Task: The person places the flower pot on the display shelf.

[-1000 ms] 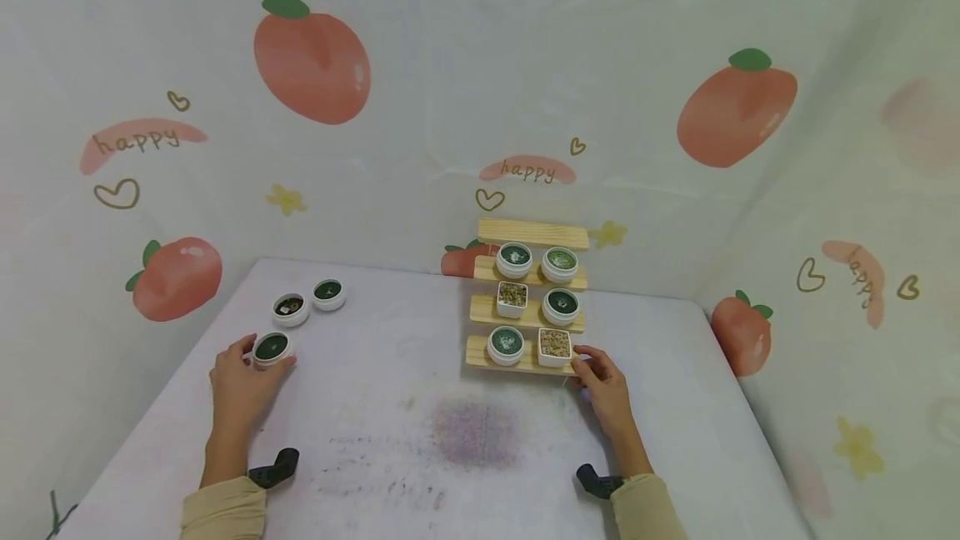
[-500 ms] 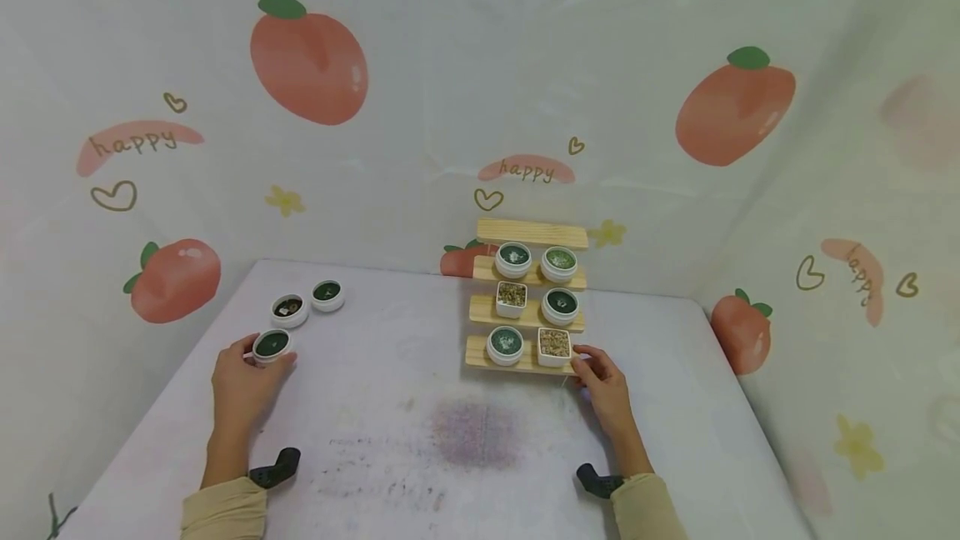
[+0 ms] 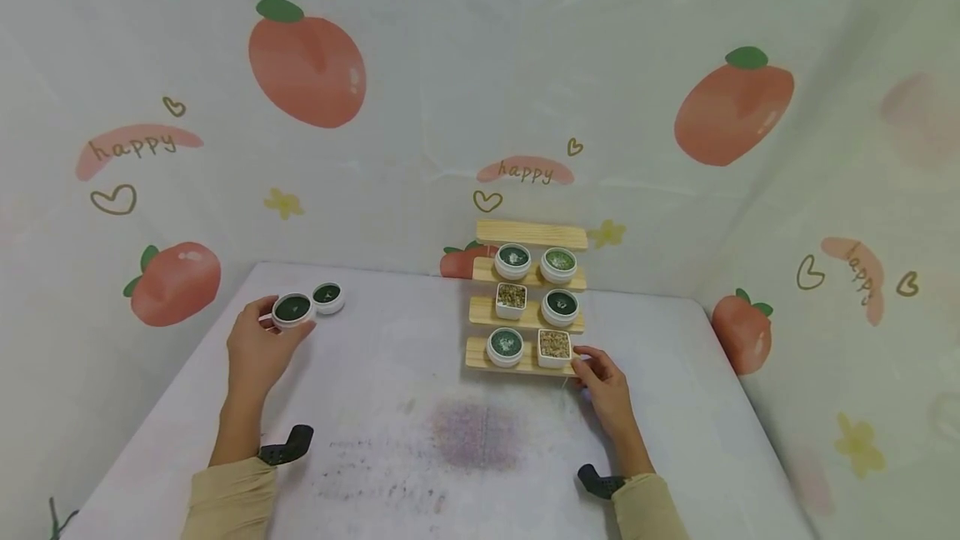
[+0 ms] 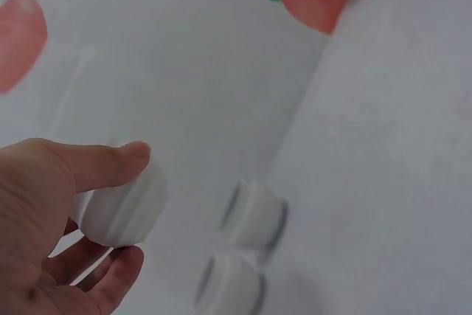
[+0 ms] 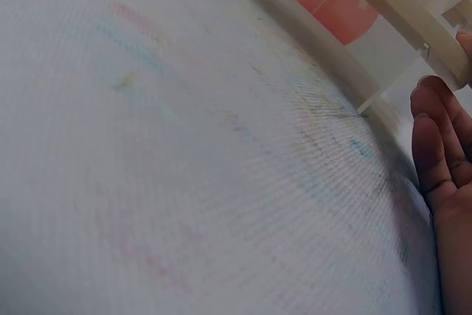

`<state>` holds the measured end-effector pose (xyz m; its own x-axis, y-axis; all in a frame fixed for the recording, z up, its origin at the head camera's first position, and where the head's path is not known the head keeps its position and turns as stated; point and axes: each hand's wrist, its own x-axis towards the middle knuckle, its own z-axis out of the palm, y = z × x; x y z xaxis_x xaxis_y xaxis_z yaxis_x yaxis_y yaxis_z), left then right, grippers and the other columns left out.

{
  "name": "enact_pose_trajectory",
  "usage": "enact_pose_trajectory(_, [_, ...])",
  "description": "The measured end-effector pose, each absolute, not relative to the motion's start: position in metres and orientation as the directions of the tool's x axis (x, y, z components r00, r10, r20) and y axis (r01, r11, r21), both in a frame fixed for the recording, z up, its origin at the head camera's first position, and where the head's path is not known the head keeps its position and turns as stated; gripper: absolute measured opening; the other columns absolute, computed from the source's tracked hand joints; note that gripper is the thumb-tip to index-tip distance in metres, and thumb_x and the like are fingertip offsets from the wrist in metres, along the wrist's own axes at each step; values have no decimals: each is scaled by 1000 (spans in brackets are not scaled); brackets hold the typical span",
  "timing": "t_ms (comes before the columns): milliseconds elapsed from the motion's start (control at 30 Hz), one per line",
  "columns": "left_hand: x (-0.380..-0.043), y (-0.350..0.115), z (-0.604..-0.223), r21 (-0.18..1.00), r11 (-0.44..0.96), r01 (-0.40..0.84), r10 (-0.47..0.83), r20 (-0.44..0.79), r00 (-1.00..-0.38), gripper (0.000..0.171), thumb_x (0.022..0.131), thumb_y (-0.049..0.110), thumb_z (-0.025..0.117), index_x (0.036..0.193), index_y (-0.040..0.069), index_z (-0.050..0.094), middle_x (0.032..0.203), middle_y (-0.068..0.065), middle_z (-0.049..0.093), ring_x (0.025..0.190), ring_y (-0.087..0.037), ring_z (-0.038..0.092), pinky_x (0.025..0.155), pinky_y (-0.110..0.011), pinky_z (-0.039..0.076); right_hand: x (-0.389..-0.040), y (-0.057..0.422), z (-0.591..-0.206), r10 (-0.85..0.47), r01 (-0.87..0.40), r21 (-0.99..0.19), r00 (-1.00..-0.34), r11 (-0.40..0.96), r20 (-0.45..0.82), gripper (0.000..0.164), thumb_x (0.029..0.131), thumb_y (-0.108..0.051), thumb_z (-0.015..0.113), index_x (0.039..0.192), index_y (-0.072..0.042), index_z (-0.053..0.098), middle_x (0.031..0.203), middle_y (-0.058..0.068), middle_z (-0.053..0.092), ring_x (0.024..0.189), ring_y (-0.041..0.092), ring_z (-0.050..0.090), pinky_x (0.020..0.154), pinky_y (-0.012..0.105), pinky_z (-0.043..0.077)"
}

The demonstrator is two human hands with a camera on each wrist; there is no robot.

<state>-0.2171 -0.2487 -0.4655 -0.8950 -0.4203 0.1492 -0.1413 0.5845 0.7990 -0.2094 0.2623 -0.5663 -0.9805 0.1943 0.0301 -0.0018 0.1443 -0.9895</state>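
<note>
The left hand [image 3: 258,348] has its grip closed round a green-topped pot [image 3: 292,308], thumb and fingers on opposite sides of the wall; holding it this way leaves the top facing up and uncovered, presumably so that nothing spills. The right hand [image 3: 606,390] has thumb and a finger at the right end of the lowest board of the rack [image 3: 532,233], seemingly pinching it, probably to steady the stand. Six small containers, round [image 3: 506,346] and square [image 3: 554,345], stand in pairs on three of its tiers, stepped, I'd judge, so each top can be seen. The held pot lies between thumb and fingers of the left grip, clear of the desk [image 3: 390,357] and well apart from the rack. Two spare pots [image 4: 254,215] stand near it on the desk in the left wrist view; from the head only one shows plainly, just beyond the held pot.
</note>
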Motion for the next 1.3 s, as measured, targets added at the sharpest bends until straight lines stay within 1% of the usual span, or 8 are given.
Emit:
enact_pose_trajectory(167, [-227,-229,-441,810,586,-37,-380,234,-895,73,77,33,79,137,8,47,128,-15,57,108,-27,58,81,-17,46,-209,262,-565,190,11,-987,-982,158,20,35,89,-30,68,118,-12,62,83,-8,64,70,9,60,64,21,52])
enact_pose_trajectory(267, [-233,-215,-429,811,584,27,-333,270,-904,73,78,32,79,139,8,46,128,-16,56,110,-29,58,88,-27,53,-207,261,-557,189,35,-988,-982,149,-6,33,89,-27,67,118,-11,62,82,-7,64,70,9,61,64,22,52])
enact_pose_trajectory(367, [-241,-199,-419,815,572,98,-275,303,-912,74,79,30,78,142,9,45,132,-18,54,115,-32,57,96,-46,51,-202,259,-548,185,45,-989,-983,143,-18,33,90,-23,66,119,-8,62,81,-7,64,70,10,61,64,23,52])
enact_pose_trajectory(400, [-244,-194,-415,818,561,127,-255,317,-914,73,80,28,78,142,9,44,132,-18,54,117,-32,56,98,-48,50,-201,258,-545,183,42,-989,-983,142,-16,33,90,-22,66,119,-7,62,81,-7,64,70,11,61,64,23,52])
enact_pose_trajectory(600, [-261,-165,-398,813,527,249,-174,390,-904,69,79,19,78,139,7,47,131,-18,50,116,-31,55,98,-43,50,-203,260,-552,184,14,-991,-983,135,11,35,90,-20,66,120,-3,61,80,-9,64,69,13,60,61,25,52])
enact_pose_trajectory(767, [-275,-143,-385,808,492,325,-137,441,-887,67,77,18,80,135,4,50,127,-18,49,110,-29,56,98,-43,51,-207,262,-563,198,-9,-990,-980,141,37,35,89,-24,68,119,-6,62,80,-9,64,66,9,59,60,23,51])
enact_pose_trajectory(1100, [-299,-96,-361,791,438,428,-75,506,-859,61,76,19,80,128,4,52,120,-12,58,106,-24,57,96,-39,52,-209,261,-567,210,-23,-987,-976,159,57,33,89,-27,68,117,-10,63,81,-7,64,66,8,57,60,21,50])
enact_pose_trajectory(1300, [-310,-66,-355,774,443,452,-31,517,-855,60,77,21,79,128,5,52,121,-11,58,106,-22,56,95,-38,52,-209,261,-567,200,-21,-987,-978,160,53,33,89,-26,68,117,-9,63,81,-8,64,67,8,58,60,21,51])
